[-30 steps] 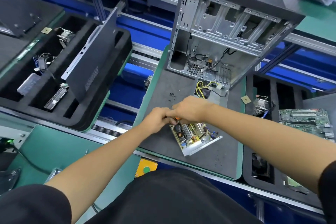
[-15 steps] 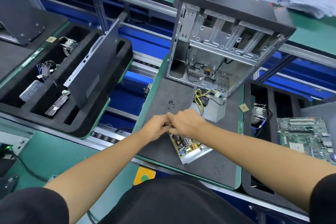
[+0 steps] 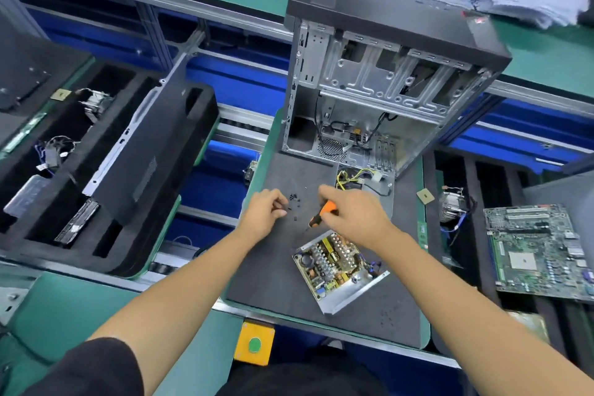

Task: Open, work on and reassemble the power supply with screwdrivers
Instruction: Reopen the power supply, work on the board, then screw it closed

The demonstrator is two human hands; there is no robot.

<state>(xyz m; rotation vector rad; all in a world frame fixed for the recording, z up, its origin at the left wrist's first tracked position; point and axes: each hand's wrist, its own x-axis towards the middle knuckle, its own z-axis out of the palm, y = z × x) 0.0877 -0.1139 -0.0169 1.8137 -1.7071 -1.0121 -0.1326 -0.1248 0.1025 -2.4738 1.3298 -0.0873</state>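
With the power supply [image 3: 334,264] lying open, the right hand [image 3: 353,215] is gripping the screwdriver [image 3: 321,214] while the left hand [image 3: 265,210] is pinching what looks like a screw beside the loose screws [image 3: 294,199], probably setting it down before the next one.

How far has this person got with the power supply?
Done: the power supply lies open on the mat, circuit board exposed, with loose screws beside it. In hand: the right hand grips an orange screwdriver; the left hand seems to pinch a screw by the pile. Left: putting it back together; its cover sits apart.
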